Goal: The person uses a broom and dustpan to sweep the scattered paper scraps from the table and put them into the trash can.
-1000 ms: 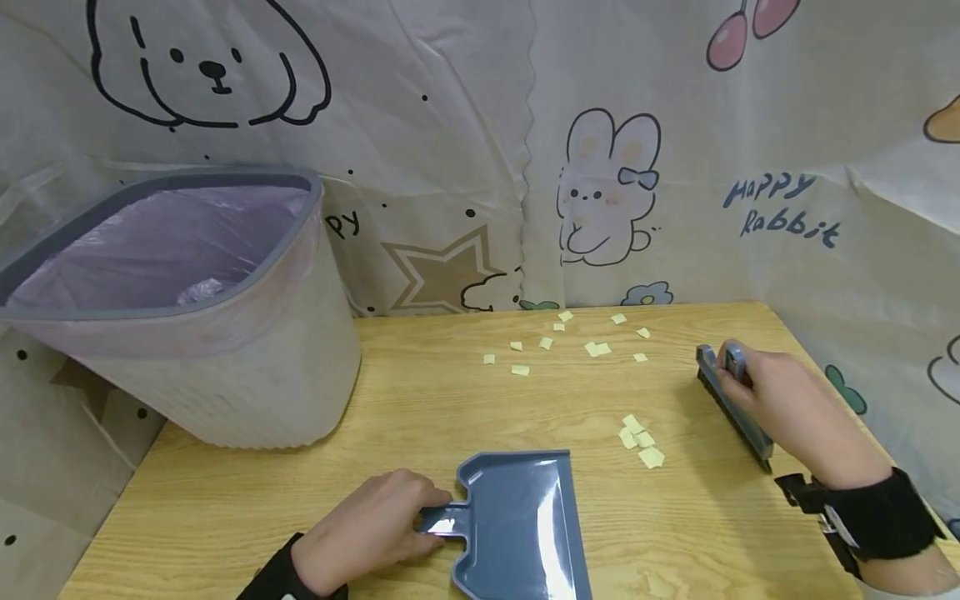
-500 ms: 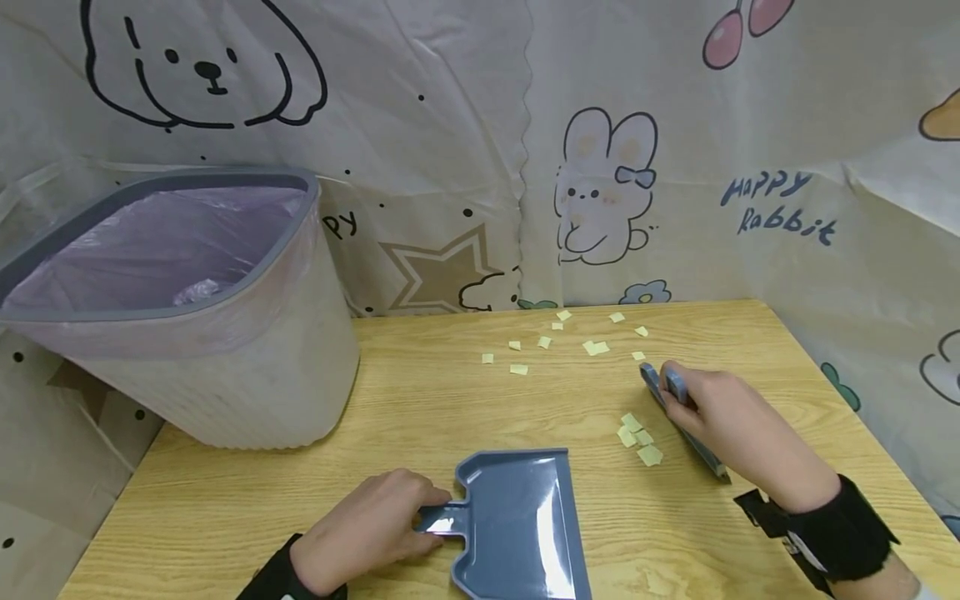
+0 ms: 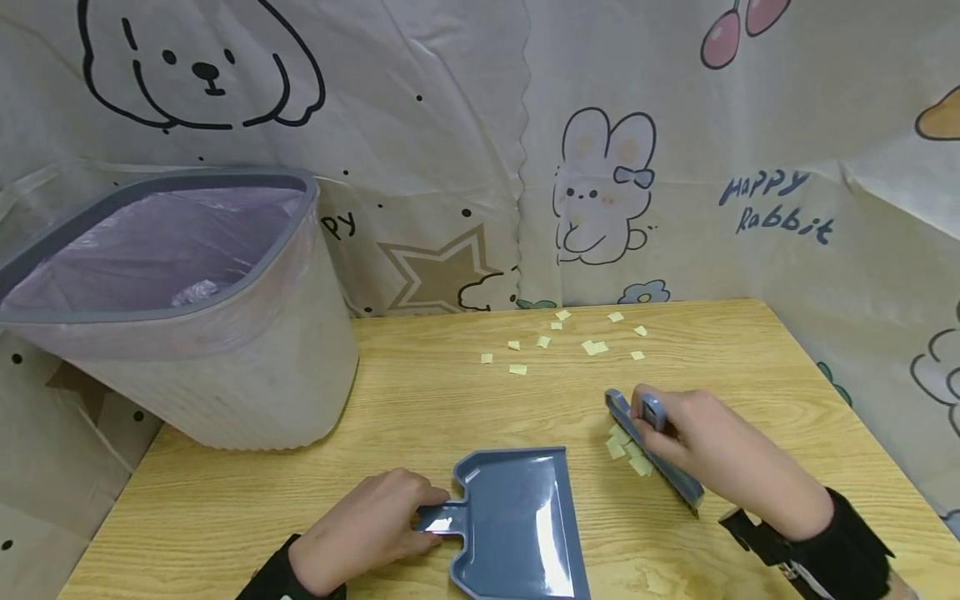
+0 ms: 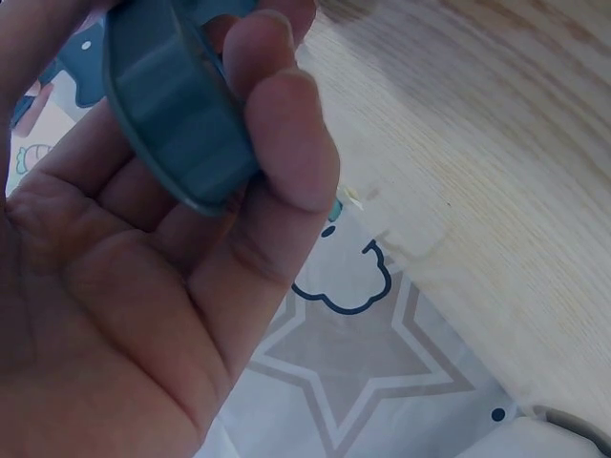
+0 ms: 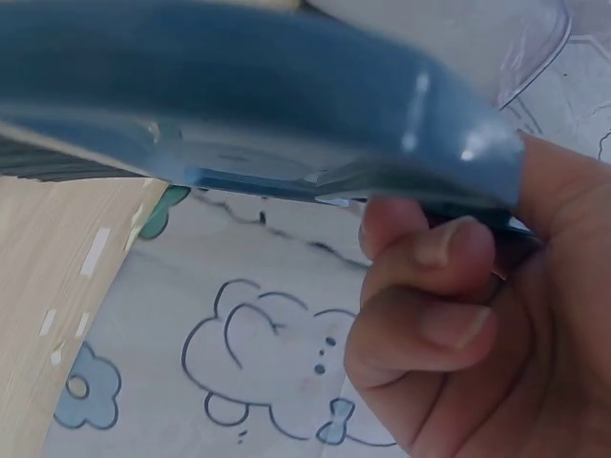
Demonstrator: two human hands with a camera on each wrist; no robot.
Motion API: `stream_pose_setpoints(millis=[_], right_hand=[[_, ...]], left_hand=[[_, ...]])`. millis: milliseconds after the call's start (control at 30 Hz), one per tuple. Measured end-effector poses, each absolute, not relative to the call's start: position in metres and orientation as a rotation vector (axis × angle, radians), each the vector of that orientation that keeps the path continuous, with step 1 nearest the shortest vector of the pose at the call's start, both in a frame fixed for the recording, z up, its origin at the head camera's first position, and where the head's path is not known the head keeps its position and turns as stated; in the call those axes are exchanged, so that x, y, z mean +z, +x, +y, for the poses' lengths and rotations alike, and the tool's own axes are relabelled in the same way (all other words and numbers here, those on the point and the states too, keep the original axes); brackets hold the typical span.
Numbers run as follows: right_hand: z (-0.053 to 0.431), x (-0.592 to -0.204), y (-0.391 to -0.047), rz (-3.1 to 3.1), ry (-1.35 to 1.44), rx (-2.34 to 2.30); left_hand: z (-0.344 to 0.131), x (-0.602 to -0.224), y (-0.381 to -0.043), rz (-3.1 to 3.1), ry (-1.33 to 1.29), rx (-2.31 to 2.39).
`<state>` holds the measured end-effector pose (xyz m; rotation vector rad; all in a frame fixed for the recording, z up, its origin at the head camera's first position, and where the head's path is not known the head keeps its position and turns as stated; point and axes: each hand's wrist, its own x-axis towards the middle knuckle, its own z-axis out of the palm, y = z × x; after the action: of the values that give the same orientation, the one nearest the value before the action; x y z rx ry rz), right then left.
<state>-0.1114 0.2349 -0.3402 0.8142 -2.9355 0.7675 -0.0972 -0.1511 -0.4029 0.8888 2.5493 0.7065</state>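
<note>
My left hand (image 3: 375, 527) grips the short handle (image 4: 177, 105) of a blue-grey dustpan (image 3: 517, 521), whose flat front edge faces right on the wooden table. To the right, my right hand (image 3: 701, 425) holds a blue-grey hand brush (image 3: 678, 479) by its handle, fingers curled round it in the right wrist view. The brush stands slanted, its bristle side right at a small cluster of pale yellow paper scraps (image 3: 617, 448). Part of that cluster is hidden by the brush. A gap of bare wood lies between the scraps and the dustpan's edge.
More yellow paper scraps (image 3: 596, 347) lie scattered toward the back of the table (image 3: 420, 400). At the left stands a large pale bin (image 3: 300, 375) with a grey rim and a purple liner bag (image 3: 165, 242). A printed cloth (image 3: 450, 125) hangs behind and at the sides.
My right hand has brought the brush leftward and slightly nearer, from the table's right side up to the scrap cluster, which has shifted slightly. The left hand and dustpan have stayed put.
</note>
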Motion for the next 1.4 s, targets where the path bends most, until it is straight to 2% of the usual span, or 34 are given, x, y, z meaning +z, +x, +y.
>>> stream_pose_setpoints(millis=[467, 1033, 1400], right_hand=[[0.224, -0.339, -0.097, -2.848, 0.980, 1.023], [0.264, -0.328, -0.106, -2.852, 0.526, 0.599], [0.264, -0.338, -0.113, -2.945, 0.469, 0.494]], left_hand=[[-0.152, -0.403, -0.098, 2.531, 0.863, 0.706], [-0.151, -0.403, -0.098, 2.519, 0.852, 0.725], [-0.152, -0.403, -0.095, 2.528, 0.883, 0.724]])
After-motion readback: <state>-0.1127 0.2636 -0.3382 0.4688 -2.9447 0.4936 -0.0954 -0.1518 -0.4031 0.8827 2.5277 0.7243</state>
